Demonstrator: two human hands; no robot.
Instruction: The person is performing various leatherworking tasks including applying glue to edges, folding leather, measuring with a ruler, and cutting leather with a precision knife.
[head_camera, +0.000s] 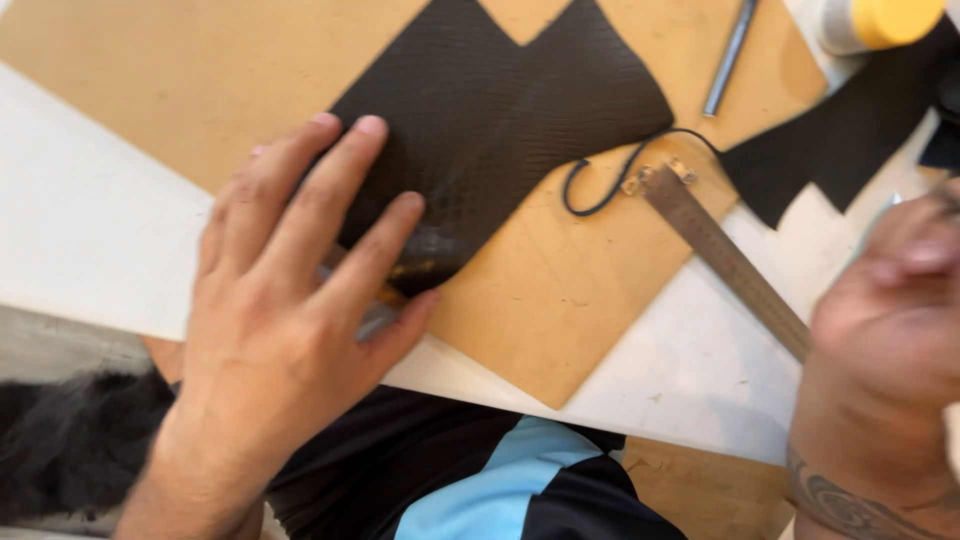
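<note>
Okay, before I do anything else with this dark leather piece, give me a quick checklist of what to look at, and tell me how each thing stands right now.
1. Left hand flat on the dark leather piece, fingers spread over its lower corner: ok.
2. Leather lying flat on the brown board: ok, no curl visible.
3. Right hand steady and in clear view: not ok, it is blurred at the frame edge.
4. Whether the right hand holds anything: cannot tell.
5. Steel ruler lined up on the leather: not ok, it lies beside the piece, off toward the right hand.
6. Black cord clear of the leather edge: not ok, it loops right beside it.
</note>
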